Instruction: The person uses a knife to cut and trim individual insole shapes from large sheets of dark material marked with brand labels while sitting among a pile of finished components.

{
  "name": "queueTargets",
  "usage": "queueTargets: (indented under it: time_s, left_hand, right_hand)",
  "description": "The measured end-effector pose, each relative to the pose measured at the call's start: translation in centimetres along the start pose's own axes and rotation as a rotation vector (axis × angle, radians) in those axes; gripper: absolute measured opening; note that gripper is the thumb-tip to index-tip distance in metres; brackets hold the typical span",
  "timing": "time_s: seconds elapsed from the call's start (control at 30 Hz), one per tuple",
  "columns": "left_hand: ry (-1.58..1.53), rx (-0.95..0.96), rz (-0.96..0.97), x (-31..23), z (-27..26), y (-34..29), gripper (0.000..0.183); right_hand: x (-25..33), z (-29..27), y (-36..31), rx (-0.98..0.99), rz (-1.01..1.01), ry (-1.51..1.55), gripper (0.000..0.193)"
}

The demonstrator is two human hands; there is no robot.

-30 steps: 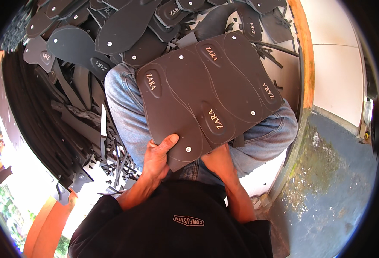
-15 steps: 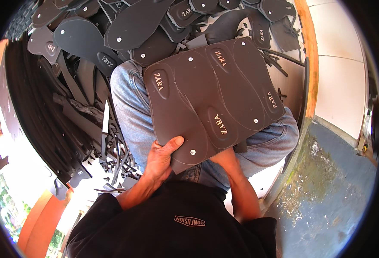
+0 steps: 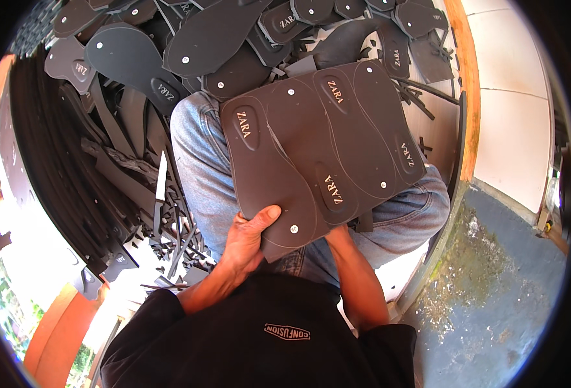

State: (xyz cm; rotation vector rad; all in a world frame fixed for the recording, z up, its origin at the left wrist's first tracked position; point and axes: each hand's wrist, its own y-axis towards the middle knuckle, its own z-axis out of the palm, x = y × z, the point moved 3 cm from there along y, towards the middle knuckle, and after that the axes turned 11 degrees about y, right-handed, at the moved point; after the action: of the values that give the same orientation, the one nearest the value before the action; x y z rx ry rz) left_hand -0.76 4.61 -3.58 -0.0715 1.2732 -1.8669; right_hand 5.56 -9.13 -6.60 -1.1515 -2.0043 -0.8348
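A dark brown foam sheet [image 3: 363,139] marked with curved sandal-sole outlines lies across my lap. It carries raised oval pads with pale lettering and small round white stickers. Near its close left corner my left hand [image 3: 246,242] grips it, thumb on top and fingers underneath. My right hand [image 3: 340,238] reaches under the near edge, its fingers hidden by the sheet. The surface bulges around the middle, and one outline at the left sole [image 3: 266,187] looks slightly parted.
Cut dark soles [image 3: 217,35] are piled beyond my knees. On the left stand stacked dark strips [image 3: 59,174], beside a knife [image 3: 161,178] with a pale blade and scattered offcuts [image 3: 182,239]. A wooden edge [image 3: 470,97] borders the right, with a blue-grey floor [image 3: 492,284] past it.
The sheet has shifted slightly and bends more around its middle, with the outline beside the left sole parting wider. My right hand has moved a little further under the near edge.
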Motion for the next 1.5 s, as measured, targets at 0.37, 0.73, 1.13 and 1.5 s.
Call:
queueTargets:
  time_s: [0.37, 0.73, 1.13, 1.5]
  left_hand:
    - [-0.035, 0.01, -0.012, 0.1, 1.3, 0.0, 0.019]
    - [-0.068, 0.04, -0.037, 0.7, 3.2, 0.0, 0.028]
    - [-0.073, 0.046, -0.053, 1.0, 5.1, -0.4, 0.031]
    - [0.19, 0.196, -0.042, -1.4, 0.5, -6.0, 0.034]
  right_hand:
    - [0.2, 1.3, 1.1, -0.01, 0.082, 0.063, 0.034]
    - [0.6, 1.7, 1.5, -0.014, 0.174, 0.114, 0.034]
    - [0.1, 1.3, 2.5, -0.016, 0.262, 0.174, 0.034]
    - [-0.6, 3.7, 11.5, 0.02, 0.756, 0.878, 0.034]
